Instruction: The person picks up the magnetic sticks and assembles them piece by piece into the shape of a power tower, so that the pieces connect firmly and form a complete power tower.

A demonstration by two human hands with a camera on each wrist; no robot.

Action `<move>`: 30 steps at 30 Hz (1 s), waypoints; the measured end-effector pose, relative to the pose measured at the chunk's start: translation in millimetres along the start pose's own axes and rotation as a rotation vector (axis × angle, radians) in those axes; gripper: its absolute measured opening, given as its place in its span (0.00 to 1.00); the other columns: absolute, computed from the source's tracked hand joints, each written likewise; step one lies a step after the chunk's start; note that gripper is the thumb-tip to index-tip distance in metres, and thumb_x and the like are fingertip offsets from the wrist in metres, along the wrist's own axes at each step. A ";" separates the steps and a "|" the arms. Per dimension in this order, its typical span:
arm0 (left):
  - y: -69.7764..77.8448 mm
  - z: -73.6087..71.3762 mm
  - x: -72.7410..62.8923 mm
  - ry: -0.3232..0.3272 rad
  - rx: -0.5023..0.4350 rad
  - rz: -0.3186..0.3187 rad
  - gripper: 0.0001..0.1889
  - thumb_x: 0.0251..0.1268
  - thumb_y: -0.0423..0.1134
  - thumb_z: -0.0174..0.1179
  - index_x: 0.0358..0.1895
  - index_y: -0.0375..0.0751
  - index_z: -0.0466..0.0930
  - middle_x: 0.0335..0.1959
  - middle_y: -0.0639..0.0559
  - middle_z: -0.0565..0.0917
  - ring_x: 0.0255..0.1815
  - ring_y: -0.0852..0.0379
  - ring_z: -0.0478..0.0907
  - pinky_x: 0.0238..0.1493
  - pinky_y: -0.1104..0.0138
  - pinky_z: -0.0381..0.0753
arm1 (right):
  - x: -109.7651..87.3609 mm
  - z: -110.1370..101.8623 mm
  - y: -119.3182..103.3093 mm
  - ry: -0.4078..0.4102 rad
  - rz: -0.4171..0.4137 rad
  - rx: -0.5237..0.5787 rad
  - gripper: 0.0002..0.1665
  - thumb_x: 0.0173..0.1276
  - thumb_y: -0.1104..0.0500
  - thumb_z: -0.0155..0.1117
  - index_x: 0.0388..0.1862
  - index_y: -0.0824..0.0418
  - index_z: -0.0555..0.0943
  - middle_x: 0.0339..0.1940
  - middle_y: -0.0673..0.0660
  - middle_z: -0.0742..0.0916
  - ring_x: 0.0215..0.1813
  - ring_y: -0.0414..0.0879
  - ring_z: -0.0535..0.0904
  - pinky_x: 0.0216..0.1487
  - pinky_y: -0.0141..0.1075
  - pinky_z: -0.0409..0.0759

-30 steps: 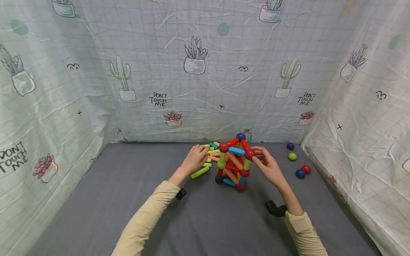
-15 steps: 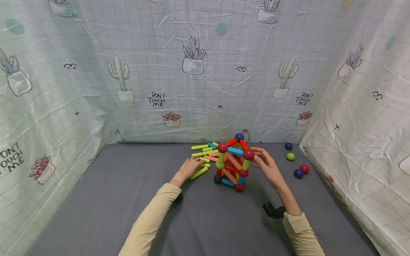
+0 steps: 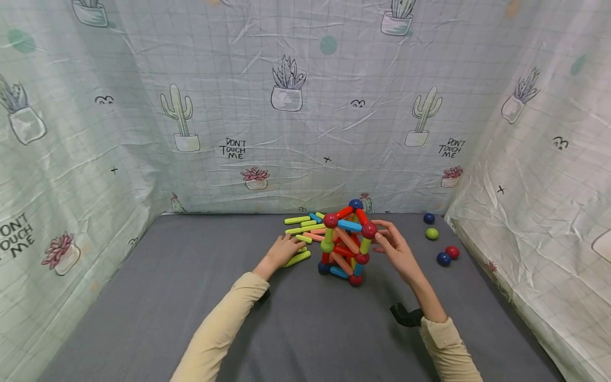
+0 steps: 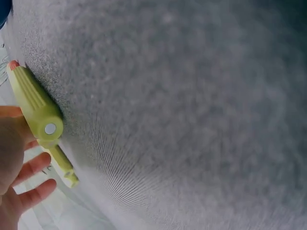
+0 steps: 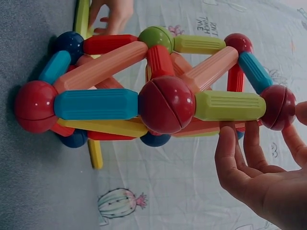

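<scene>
A tower of coloured sticks and balls stands upright on the grey cloth, with a blue ball (image 3: 355, 204) at its peak. My right hand (image 3: 397, 253) holds the dark red ball (image 3: 369, 231) at the tower's upper right corner, thumb and a fingertip against it. In the right wrist view, its other fingers hang beside a lime stick (image 5: 230, 106). My left hand (image 3: 280, 251) reaches over loose lime sticks (image 3: 298, 259) to the left of the tower. In the left wrist view, its fingers are spread beside a lime stick (image 4: 33, 98), fingertips close to it.
More loose sticks, lime, blue and orange (image 3: 313, 237), lie behind the left hand. Out to the right on the grey cloth (image 3: 191, 297) are blue, green (image 3: 431, 233) and red (image 3: 452, 252) balls. A cactus-print curtain (image 3: 229, 106) encloses the back and sides.
My left hand has come back toward me and left from the far loose sticks to the nearer ones, then stayed nearly still. My right hand has stayed at the tower's corner ball.
</scene>
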State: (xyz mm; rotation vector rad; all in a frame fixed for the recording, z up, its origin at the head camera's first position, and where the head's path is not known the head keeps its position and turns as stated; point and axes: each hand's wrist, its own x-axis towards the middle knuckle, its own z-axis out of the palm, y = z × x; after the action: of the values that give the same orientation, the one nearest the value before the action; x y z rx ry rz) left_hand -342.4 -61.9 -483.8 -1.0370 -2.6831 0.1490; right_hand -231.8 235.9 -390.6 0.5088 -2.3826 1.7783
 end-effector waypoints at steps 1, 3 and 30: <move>0.3 -0.8 -0.4 -0.013 0.021 0.002 0.15 0.65 0.36 0.48 0.53 0.52 0.74 0.47 0.45 0.79 0.48 0.45 0.73 0.44 0.53 0.73 | -0.1 0.0 0.1 -0.001 -0.002 -0.001 0.25 0.71 0.51 0.43 0.63 0.60 0.60 0.47 0.53 0.75 0.46 0.38 0.77 0.47 0.47 0.76; 0.6 -2.5 -1.1 -0.046 0.063 0.002 0.17 0.66 0.36 0.46 0.55 0.54 0.73 0.49 0.43 0.78 0.50 0.45 0.72 0.46 0.53 0.73 | -0.2 -0.1 0.6 -0.001 -0.003 -0.005 0.25 0.71 0.51 0.43 0.63 0.59 0.61 0.48 0.54 0.75 0.46 0.38 0.77 0.47 0.47 0.76; 8.1 -105.3 49.8 0.248 -1.062 -0.185 0.16 0.63 0.35 0.51 0.54 0.39 0.70 0.49 0.38 0.76 0.46 0.44 0.76 0.45 0.58 0.76 | -0.7 -1.2 2.0 -0.021 0.007 -0.026 0.25 0.71 0.50 0.42 0.63 0.58 0.59 0.51 0.63 0.74 0.44 0.37 0.77 0.42 0.32 0.77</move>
State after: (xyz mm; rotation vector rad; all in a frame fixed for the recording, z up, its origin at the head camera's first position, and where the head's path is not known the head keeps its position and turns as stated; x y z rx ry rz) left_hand -343.4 -22.2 -374.0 -0.8988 -2.5296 -1.4542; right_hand -231.8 237.7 -392.2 0.5192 -2.4206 1.7510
